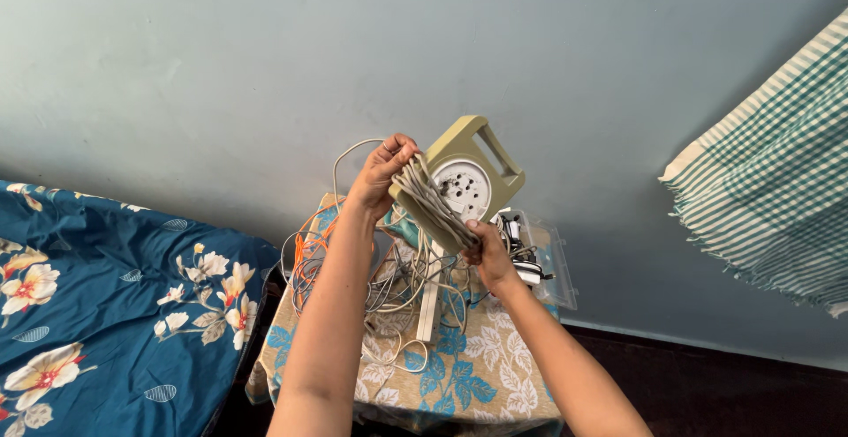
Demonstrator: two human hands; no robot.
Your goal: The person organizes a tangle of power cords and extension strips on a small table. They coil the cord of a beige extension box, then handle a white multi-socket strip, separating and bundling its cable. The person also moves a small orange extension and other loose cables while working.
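Observation:
I hold up an olive-green cable reel box point(466, 168) with a white round socket face and a carry handle at its top. Grey cord point(431, 203) is wound in several turns around its lower left side. My left hand point(382, 172) grips the upper left corner over the cord. My right hand point(488, 256) holds the lower corner, fingers on the cord bundle. A loose loop of cord rises beside the left hand and trails down to the table.
Below stands a small table with a beige cloth printed with blue leaves point(459, 375), strewn with tangled white and orange cables point(309, 256) and a white power strip point(430, 300). A clear plastic box point(548, 265) sits at its back. A blue floral bed point(115, 305) is left; checked cloth point(777, 199) hangs right.

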